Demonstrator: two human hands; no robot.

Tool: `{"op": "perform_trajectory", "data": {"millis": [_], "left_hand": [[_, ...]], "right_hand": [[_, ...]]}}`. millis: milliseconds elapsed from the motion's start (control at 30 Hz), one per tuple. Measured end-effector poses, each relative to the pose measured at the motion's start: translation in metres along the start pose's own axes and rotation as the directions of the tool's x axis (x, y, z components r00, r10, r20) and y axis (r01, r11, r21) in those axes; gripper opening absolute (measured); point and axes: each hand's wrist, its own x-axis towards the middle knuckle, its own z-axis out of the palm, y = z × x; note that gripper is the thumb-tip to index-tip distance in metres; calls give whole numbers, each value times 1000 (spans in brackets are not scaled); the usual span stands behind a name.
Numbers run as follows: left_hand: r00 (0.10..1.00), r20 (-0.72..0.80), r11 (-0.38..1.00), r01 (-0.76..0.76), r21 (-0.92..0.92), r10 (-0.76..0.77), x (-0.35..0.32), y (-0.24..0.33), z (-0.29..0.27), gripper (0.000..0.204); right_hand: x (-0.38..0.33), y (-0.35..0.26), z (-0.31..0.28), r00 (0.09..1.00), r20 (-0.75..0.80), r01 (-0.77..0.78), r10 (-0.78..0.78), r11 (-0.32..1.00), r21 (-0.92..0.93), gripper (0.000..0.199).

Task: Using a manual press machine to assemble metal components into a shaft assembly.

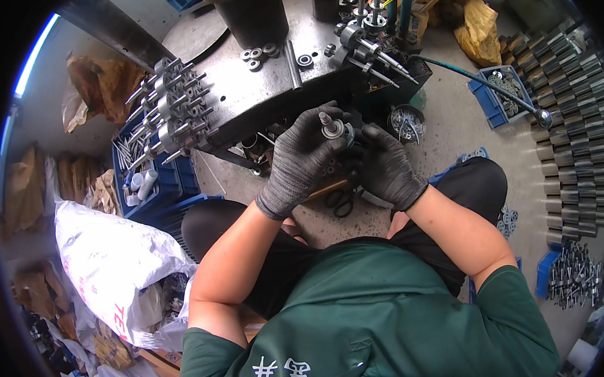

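Observation:
In front of the metal table, both of my hands wear dark grey gloves. My left hand [294, 160] is closed round a metal shaft with a ring bearing [332, 127], its thin tip pointing up between thumb and fingers. My right hand [393, 173] has its fingers curled against the right side of the same part; its fingertips and the part's lower end are hidden. On the table [256, 88] beyond lie several loose bearings [254, 54], a single bearing [305, 60] and a metal rod [292, 66].
Shafts with thick cylinders [172, 103] stand grouped at the table's left edge, more shafts [370, 52] at its right. A blue bin [155, 186], a white sack [115, 266] and a bowl of small parts [406, 123] surround me. Scissors [339, 203] lie below my hands; metal cylinders [579, 140] are stacked right.

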Motion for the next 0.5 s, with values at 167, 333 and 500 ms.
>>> {"op": "perform_trajectory", "data": {"millis": [167, 333, 500], "left_hand": [[916, 322, 733, -387, 560, 238, 4, 32, -10, 48], [689, 655, 337, -724, 602, 311, -5, 25, -6, 50], [705, 649, 348, -707, 616, 285, -7, 27, -2, 56]], "right_hand": [[-2, -15, 11, 998, 49, -27, 29, 999, -31, 38], [-1, -6, -5, 978, 200, -59, 57, 998, 5, 34], [5, -17, -10, 988, 153, 25, -5, 991, -134, 34]]}}
